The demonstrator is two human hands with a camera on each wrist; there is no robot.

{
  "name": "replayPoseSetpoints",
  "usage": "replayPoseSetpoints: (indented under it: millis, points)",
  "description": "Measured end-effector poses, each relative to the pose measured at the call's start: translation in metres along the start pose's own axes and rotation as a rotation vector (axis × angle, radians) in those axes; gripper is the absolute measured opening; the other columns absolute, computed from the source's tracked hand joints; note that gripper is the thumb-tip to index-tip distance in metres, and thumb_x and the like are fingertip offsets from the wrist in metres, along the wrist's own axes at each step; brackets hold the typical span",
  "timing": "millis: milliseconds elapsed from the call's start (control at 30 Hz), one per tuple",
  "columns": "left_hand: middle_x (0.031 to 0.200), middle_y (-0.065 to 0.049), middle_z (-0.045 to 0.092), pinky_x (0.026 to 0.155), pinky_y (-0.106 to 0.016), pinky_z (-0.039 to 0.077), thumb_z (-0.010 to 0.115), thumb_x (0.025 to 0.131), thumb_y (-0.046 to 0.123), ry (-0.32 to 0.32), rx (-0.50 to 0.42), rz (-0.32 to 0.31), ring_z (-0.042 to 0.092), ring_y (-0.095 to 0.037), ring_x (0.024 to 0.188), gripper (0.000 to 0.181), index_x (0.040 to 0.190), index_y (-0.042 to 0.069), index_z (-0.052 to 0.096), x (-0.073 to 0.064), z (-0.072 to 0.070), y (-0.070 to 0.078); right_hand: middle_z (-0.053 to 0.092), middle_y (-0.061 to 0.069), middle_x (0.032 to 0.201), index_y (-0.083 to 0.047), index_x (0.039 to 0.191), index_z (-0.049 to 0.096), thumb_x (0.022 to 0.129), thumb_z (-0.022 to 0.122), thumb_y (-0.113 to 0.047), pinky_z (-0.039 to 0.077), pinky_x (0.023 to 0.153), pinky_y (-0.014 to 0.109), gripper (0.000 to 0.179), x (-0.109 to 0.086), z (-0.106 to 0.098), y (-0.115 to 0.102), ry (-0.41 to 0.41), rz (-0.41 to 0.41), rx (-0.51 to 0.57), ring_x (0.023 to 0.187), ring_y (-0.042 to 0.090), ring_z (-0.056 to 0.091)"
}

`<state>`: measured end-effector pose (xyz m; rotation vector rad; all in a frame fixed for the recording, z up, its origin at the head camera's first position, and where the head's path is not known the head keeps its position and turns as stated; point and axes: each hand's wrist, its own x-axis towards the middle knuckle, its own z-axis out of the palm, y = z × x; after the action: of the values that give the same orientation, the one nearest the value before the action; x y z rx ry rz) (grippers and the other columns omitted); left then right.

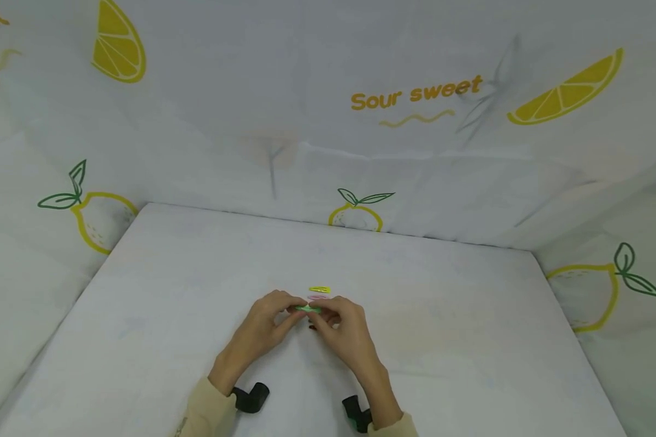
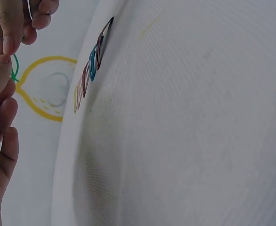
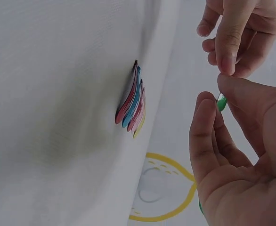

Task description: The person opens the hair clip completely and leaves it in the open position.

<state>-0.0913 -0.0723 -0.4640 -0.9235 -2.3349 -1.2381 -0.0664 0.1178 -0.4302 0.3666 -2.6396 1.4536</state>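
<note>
A green snap hair clip (image 1: 308,309) is held up between both hands in the head view. My left hand (image 1: 265,320) pinches one end between thumb and fingers. The other end is pinched by my right hand (image 1: 345,331); in the right wrist view only a bit of green clip (image 3: 221,102) shows between its thumb and fingers. Several more snap clips lie side by side on the white table just under the hands. Among them are a yellow clip (image 1: 319,289), a pink clip (image 1: 317,297), a blue clip (image 3: 132,101) and a dark red clip (image 3: 125,107).
The white table (image 1: 443,340) spreads out on both sides of the hands. A white cloth (image 1: 224,109) printed with lemons hangs behind and at the sides. Black devices, one left (image 1: 253,398) and one right (image 1: 356,413), sit at the wrists by the sleeves.
</note>
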Motion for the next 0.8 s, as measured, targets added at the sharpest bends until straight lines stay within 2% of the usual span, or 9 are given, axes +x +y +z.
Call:
replayPoseSetpoints:
  millis: [133, 400, 667, 800]
  points:
    - [0.092, 0.0, 0.076, 0.072, -0.027, 0.056, 0.082, 0.084, 0.005, 0.007, -0.023, 0.01, 0.068, -0.01, 0.083, 0.022, 0.104, 0.008, 0.075, -0.0007, 0.0014, 0.0023, 0.073, 0.007, 0.088, -0.007, 0.103, 0.08, 0.086, 0.08, -0.003, 0.058, 0.065, 0.02, 0.017, -0.0041, -0.0026, 0.0016, 0.008, 0.02, 0.033, 0.073, 0.011, 0.069]
    - [0.092, 0.0, 0.077, 0.076, -0.024, 0.057, 0.081, 0.084, 0.005, 0.014, -0.039, -0.016, 0.07, -0.01, 0.084, 0.019, 0.102, 0.008, 0.075, -0.0002, 0.0031, 0.0064, 0.072, 0.004, 0.086, -0.008, 0.102, 0.08, 0.086, 0.079, -0.002, 0.059, 0.067, 0.02, 0.017, -0.007, -0.0082, -0.0007, 0.027, 0.034, 0.064, 0.074, 0.007, 0.067]
    - [0.088, -0.001, 0.076, 0.073, -0.024, 0.057, 0.082, 0.082, 0.0, 0.057, -0.042, 0.03, 0.069, -0.012, 0.08, 0.019, 0.099, 0.006, 0.076, 0.0004, 0.0058, 0.0085, 0.071, 0.001, 0.085, -0.011, 0.1, 0.081, 0.086, 0.079, -0.001, 0.059, 0.067, 0.022, 0.018, -0.0091, -0.0095, -0.0012, 0.042, 0.027, 0.06, 0.073, 0.005, 0.066]
    - [0.087, -0.001, 0.076, 0.073, -0.024, 0.057, 0.082, 0.082, 0.0, 0.062, -0.04, 0.027, 0.069, -0.012, 0.08, 0.018, 0.098, 0.007, 0.076, 0.0007, 0.0065, 0.009, 0.071, 0.001, 0.085, -0.011, 0.099, 0.081, 0.085, 0.08, 0.0, 0.059, 0.067, 0.023, 0.018, -0.0101, -0.0097, -0.0013, 0.053, 0.013, 0.062, 0.073, 0.007, 0.066]
